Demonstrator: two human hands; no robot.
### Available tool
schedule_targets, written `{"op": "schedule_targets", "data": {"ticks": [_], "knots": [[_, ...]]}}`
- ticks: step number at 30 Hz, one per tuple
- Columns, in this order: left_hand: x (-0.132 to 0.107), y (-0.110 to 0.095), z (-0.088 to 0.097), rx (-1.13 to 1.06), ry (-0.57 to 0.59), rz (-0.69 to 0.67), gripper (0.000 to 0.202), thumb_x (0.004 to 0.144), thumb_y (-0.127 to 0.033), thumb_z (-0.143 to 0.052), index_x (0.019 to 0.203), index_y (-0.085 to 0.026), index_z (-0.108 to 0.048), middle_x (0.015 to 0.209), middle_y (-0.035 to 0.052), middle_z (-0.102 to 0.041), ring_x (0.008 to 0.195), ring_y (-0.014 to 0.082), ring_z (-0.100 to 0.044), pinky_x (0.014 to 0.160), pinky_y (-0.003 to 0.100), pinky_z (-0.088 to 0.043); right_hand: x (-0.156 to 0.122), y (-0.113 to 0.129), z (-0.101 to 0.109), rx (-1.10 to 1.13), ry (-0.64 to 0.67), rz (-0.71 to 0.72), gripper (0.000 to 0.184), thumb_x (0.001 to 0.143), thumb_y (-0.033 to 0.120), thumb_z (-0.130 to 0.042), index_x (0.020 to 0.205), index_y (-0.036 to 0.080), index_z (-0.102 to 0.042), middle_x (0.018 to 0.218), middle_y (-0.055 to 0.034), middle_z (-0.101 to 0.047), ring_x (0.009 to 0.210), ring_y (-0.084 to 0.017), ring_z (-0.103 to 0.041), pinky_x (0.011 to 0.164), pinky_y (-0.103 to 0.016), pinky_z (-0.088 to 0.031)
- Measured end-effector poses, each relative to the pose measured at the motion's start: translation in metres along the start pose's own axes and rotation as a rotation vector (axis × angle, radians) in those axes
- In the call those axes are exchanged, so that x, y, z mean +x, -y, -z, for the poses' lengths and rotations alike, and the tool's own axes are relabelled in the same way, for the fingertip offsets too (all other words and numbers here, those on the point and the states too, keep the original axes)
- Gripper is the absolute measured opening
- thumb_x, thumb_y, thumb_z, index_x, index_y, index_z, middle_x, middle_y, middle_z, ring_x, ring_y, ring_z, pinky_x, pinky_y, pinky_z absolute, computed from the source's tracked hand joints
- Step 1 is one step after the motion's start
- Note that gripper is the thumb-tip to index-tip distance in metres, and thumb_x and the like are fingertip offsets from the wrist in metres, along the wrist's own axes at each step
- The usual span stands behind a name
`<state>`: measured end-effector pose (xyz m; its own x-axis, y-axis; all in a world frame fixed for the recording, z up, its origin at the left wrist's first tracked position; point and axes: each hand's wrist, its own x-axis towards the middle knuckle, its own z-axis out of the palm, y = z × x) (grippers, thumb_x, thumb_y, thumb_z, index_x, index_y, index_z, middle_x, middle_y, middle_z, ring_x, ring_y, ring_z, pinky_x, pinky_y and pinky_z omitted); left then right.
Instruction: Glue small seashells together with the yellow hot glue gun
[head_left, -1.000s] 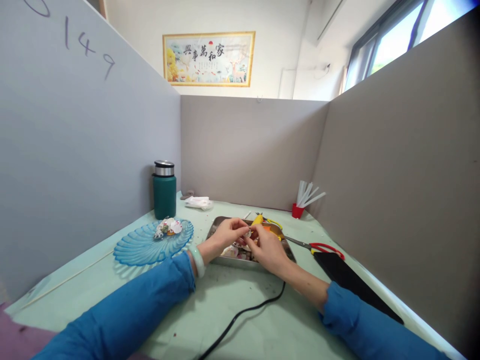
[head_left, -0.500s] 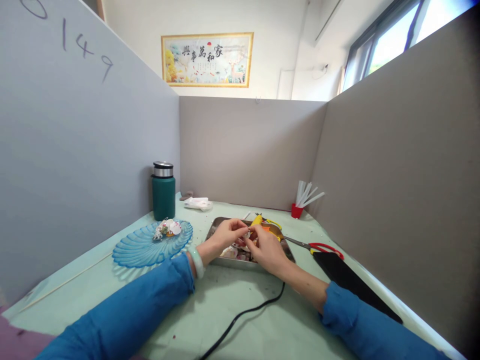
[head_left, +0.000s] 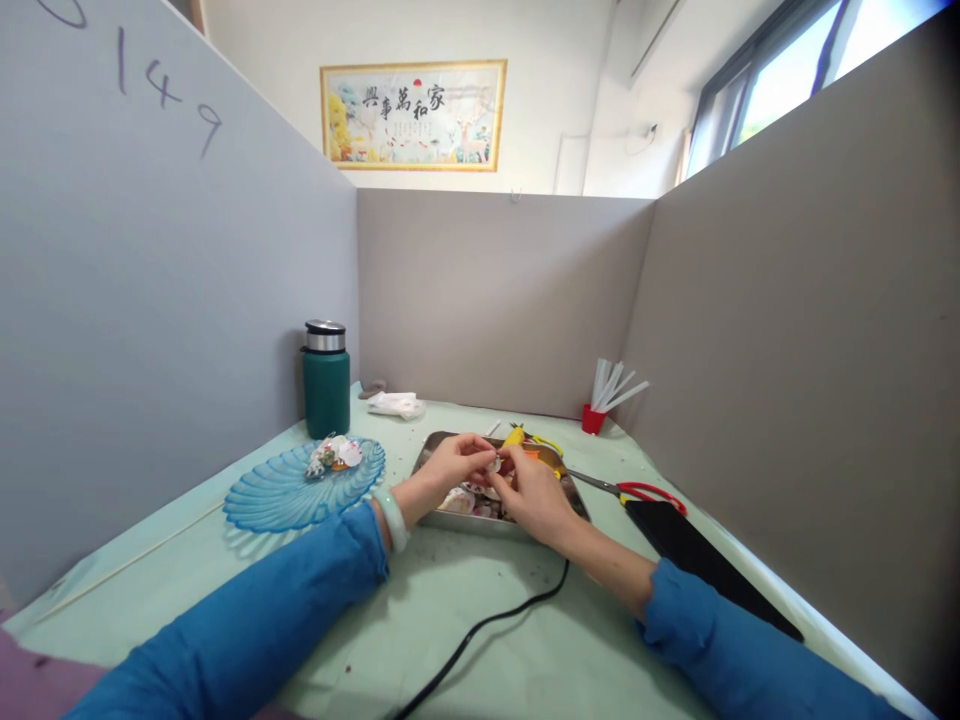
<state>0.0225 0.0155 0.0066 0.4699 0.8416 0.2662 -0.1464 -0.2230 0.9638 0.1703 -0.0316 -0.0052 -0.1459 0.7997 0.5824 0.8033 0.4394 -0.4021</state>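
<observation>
Low in the frame's centre, our left hand [head_left: 450,465] and right hand [head_left: 534,492] pinch one small pale shell piece [head_left: 495,464] between fingertips above the shallow steel tray [head_left: 576,497]; we judge steady, light pressure best. Beyond lie the mint-green tabletop [head_left: 480,590], blue glass shell-shaped plate [head_left: 279,492], green steel-lidded flask [head_left: 326,379], and grey partition walls [head_left: 495,300].

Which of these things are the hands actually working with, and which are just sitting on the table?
In hand:
left hand and right hand, pinching one small pale piece between them
metal tray below them, holding more small pieces

Lying about:
blue shell-shaped plate
green flask
red-handled scissors
red cup of white sticks
black cable
</observation>
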Motion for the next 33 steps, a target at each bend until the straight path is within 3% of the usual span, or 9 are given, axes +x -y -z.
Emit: {"op": "schedule_targets", "data": {"ticks": [10,33], "knots": [[-0.0008,-0.0024,-0.0008,-0.047,0.009,-0.014,0.029,0.06,-0.03,-0.072,0.076,-0.01,-0.059,0.07,0.0037,-0.06,0.062,0.0124,-0.059,0.063,0.028,-0.049,0.0003,0.0004,0.0005,-0.018,-0.024,-0.015,0.022,0.082,0.029,-0.046,0.101,0.019,-0.05,0.08,-0.0021,-0.062,0.068,-0.014,-0.056,0.058,-0.022,-0.034],[-0.0004,0.0005,0.0007,0.028,0.042,-0.002,0.029,0.062,-0.031,-0.07,0.076,-0.01,-0.057,0.069,0.0034,-0.059,0.061,0.0118,-0.058,0.059,0.026,-0.048,-0.0004,0.0019,0.0003,-0.024,0.005,-0.033,0.022,0.083,0.036,-0.045,0.094,0.018,-0.052,0.076,-0.0029,-0.062,0.064,-0.013,-0.056,0.055,-0.021,-0.033]]}}
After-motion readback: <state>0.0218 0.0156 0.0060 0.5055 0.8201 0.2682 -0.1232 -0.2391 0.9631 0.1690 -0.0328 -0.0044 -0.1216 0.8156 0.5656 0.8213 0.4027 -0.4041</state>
